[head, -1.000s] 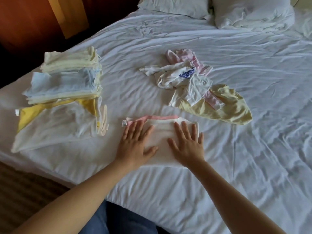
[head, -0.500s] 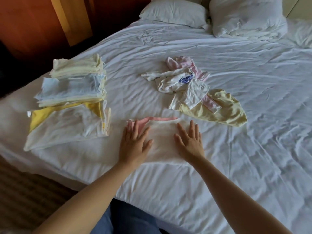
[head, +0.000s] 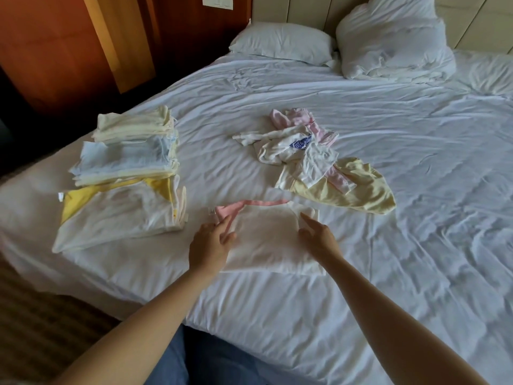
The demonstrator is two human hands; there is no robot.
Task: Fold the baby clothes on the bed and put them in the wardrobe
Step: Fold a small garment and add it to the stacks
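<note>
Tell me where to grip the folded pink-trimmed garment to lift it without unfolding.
Take the pink-trimmed garment by its two side edges, left hand sliding under from the left, right hand from the right. It lies flat as a folded rectangle, so lifting both sides together should keep it folded.
</note>
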